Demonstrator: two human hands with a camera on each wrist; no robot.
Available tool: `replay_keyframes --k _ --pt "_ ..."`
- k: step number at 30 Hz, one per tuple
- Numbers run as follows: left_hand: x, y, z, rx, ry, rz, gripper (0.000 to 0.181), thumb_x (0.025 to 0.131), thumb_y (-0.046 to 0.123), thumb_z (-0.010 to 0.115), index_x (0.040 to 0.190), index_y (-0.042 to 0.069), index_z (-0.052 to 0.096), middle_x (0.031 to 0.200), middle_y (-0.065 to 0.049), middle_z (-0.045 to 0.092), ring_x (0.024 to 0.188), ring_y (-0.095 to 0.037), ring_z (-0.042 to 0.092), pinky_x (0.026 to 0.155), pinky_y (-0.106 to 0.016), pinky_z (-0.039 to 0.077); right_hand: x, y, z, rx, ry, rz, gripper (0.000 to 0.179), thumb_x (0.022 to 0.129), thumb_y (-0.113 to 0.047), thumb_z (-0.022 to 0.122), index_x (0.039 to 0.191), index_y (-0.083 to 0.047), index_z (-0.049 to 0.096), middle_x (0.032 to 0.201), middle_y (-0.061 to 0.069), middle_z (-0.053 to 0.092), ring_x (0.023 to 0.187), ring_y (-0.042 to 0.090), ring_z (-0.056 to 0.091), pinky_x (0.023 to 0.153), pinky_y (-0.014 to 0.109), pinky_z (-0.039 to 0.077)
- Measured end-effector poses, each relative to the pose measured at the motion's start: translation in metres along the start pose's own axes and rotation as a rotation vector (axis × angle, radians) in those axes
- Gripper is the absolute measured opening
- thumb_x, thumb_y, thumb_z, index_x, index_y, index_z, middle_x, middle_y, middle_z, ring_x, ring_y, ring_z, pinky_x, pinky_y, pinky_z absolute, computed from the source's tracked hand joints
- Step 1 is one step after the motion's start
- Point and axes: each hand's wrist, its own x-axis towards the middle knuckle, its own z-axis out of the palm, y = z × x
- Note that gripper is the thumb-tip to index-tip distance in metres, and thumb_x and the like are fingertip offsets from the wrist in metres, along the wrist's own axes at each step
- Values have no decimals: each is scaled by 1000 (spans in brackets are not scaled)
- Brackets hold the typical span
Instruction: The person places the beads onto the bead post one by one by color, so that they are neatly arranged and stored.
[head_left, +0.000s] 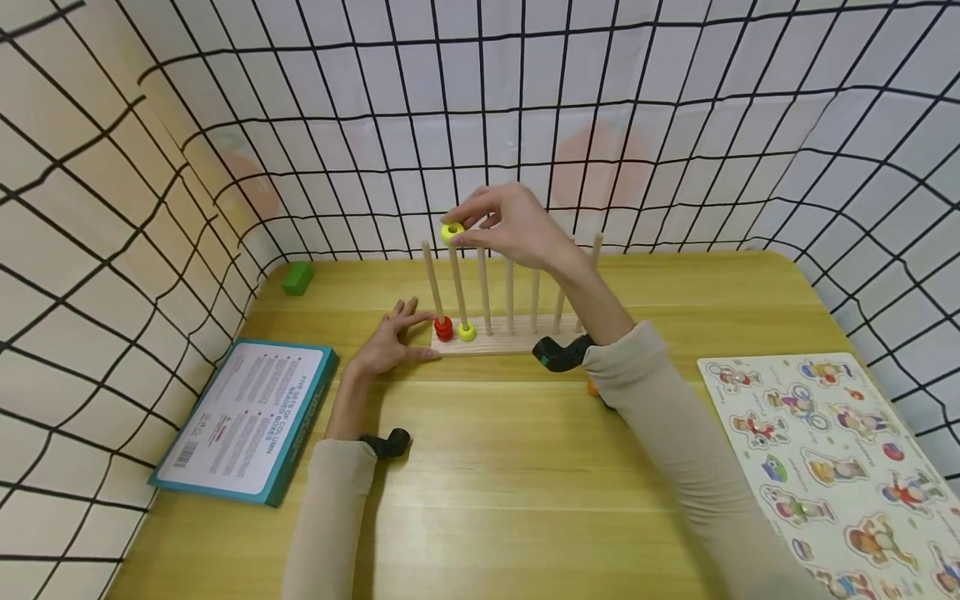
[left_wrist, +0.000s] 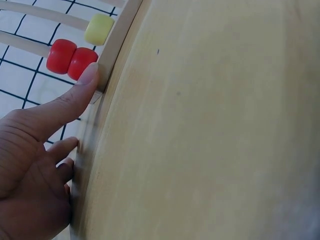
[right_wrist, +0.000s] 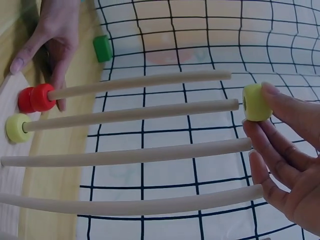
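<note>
A yellow bead [right_wrist: 257, 102] is pinched between the thumb and fingers of my right hand [head_left: 517, 221]. It is at the tip of the second peg [right_wrist: 135, 114] from the left, its hole facing the peg. The wooden peg stand [head_left: 495, 343] has a row of upright pegs. Two red beads [right_wrist: 36, 99] sit at the bottom of its leftmost peg, and one yellow bead [head_left: 467, 332] at the bottom of the second. My left hand [head_left: 386, 337] holds the stand's left end, thumb at the front edge and index finger at the back.
A blue-edged box [head_left: 247, 417] lies at the left of the table, with a green block [head_left: 297, 278] behind it. On the right is a picture puzzle board [head_left: 832, 467]. Something orange [head_left: 592, 387] is mostly hidden under my right forearm. Black netting [head_left: 480, 108] surrounds the table's back and sides.
</note>
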Motion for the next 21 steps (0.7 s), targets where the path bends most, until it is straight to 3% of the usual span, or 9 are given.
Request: replay_keyframes --k 8,21 --pt "2 0 0 6 -5 -13 69 90 20 82 151 13 53 176 -14 4 163 -33 -13 130 -61 -12 6 4 7 15 -27 40 30 94 -13 77 124 -7 75 121 10 73 105 26 70 90 36 61" --pt "1 2 1 -9 -8 -18 69 90 19 82 152 11 52 176 -13 5 163 -32 -14 129 -62 -13 6 6 10 -35 -91 80 31 95 -16 77 125 -8 74 129 7 72 115 21 67 105 36 54"
